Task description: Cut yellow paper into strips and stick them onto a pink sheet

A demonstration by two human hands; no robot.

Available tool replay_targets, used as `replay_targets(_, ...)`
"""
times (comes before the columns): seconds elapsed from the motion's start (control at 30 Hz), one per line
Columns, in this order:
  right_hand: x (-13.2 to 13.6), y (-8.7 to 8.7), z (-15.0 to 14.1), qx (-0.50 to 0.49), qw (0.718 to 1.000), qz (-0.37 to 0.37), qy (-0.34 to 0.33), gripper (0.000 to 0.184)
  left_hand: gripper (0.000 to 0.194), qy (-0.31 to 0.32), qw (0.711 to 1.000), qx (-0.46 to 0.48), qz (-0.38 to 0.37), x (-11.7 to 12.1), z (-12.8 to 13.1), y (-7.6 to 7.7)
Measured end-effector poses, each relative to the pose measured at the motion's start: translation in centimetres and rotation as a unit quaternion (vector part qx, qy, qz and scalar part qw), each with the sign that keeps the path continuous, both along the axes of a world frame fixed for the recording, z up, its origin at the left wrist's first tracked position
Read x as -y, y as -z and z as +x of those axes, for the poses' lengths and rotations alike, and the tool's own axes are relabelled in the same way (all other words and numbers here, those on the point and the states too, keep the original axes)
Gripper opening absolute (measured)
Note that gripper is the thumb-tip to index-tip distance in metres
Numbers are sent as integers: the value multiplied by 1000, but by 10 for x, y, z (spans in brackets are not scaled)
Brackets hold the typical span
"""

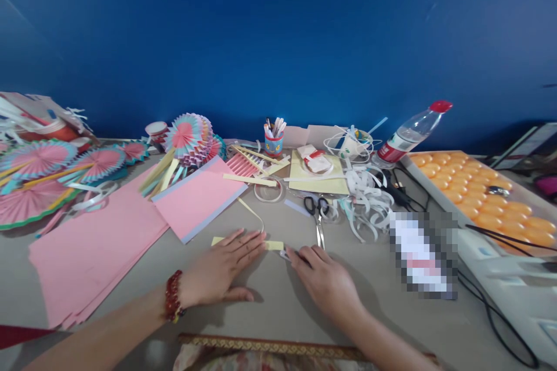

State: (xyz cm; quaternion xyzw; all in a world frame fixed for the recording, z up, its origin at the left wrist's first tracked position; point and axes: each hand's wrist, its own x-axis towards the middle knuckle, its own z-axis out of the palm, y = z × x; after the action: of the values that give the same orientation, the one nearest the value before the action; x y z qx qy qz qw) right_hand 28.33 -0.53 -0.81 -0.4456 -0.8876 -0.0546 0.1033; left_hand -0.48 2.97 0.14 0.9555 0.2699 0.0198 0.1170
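My left hand [230, 266] lies flat with its fingers stretched out, pressing a pale yellow paper strip [275, 246] onto the grey table. Both ends of the strip show beyond the fingers. At its right end, my right hand [324, 278] is closed round a small thing with a pale rounded tip [284, 255]; the rest of it is hidden in the fingers. Just behind the right hand lie scissors [319, 223] with black handles. A thin, curled yellow sliver [252, 213] rests behind the left hand.
Pink paper sheets [100, 237] and a blue-edged pink sheet [200, 197] lie left, near folded paper fans [187, 138]. Behind are a pen cup [274, 144] and yellow sheets [319, 185]. Curled white strips [369, 203], a bottle [409, 133] and an orange egg-shaped tray [474, 191] stand right.
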Motion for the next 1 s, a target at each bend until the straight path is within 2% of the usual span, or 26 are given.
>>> replay_targets(0.23, -1, 0, -10, 20, 1000, -17, 1, 47, 89, 1, 1000, 7, 3, 0, -1, 1)
replay_targets(0.47, 3, -2, -4, 19, 1000, -2, 2, 44, 89, -5, 1000, 11, -4, 0, 0, 2)
replay_targets(0.77, 7, -4, 2, 11, 999, -36, -19, 48, 88, -3, 1000, 11, 0, 0, 0, 1)
replay_targets(1.0, 8, -8, 7, 46, 998, -24, -43, 59, 88, -3, 1000, 11, 3, 0, 1, 0)
